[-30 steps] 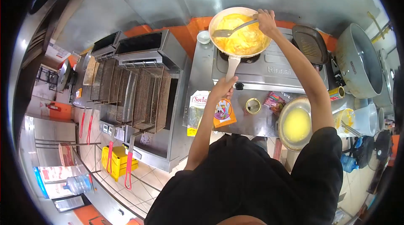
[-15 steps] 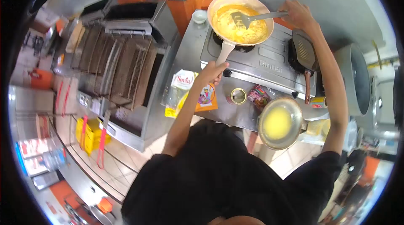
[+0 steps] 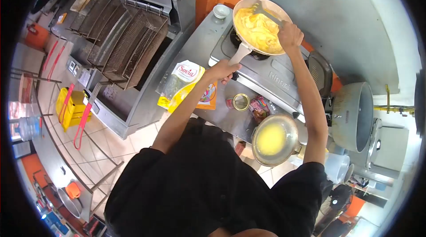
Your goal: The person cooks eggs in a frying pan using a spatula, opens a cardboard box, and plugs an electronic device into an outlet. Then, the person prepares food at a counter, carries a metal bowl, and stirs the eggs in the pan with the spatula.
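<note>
The left hand [image 3: 225,71] is gripping the frying pan's [image 3: 241,54] handle while the right hand [image 3: 290,37] is clutching the spatula [image 3: 267,14].

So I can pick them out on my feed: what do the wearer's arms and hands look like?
The black cloth shirt has short sleeves, leaving the forearms uncovered. The left hand and right hand are gloveless; no watch or bracelet shows.
</note>
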A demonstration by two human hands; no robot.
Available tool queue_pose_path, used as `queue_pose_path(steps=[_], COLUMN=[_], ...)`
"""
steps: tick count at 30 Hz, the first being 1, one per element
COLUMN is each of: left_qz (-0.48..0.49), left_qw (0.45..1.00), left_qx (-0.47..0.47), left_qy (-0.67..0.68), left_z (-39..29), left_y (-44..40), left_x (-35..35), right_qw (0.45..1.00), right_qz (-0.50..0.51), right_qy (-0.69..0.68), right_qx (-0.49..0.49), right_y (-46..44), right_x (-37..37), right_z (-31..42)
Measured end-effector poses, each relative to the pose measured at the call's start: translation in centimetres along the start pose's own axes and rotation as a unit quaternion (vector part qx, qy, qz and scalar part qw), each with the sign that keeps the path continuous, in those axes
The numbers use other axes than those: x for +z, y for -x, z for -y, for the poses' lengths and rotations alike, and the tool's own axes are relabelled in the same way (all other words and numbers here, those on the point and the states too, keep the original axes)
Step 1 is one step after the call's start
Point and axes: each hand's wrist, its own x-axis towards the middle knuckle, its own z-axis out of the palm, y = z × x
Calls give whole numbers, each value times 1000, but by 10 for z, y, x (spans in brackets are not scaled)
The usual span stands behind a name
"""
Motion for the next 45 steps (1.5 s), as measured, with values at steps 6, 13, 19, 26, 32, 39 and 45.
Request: queue_pose_path(steps=[6,13,19,26,32,39,45], left_qz=[6,2,2,10,3,4,2], left_qw=[1000,1000,1000,1000,1000,1000,1000], left_qx=[10,19,18,21,19,28,8], left_qy=[-6,4,-4,8,14,13,15], left_z=[4,6,8,3,3,2,1], left_y=[-1,-1,-2,1,1,6,4], left_x=[-2,-3,-5,-4,-3,-2,-2], right_qw=[985,920,909,965,955,950,963], right_qz=[147,379,413,257,271,299,219], right_qy=[30,-10,-35,47,38,89,150], right_qx=[90,100,-38,11,109,23,37], right_y=[-11,-33,-32,22,18,11,39], right_x=[5,-49,-132,-64,-43,-147,-89], right_z=[-59,-98,-78,-8,-20,-31,-27])
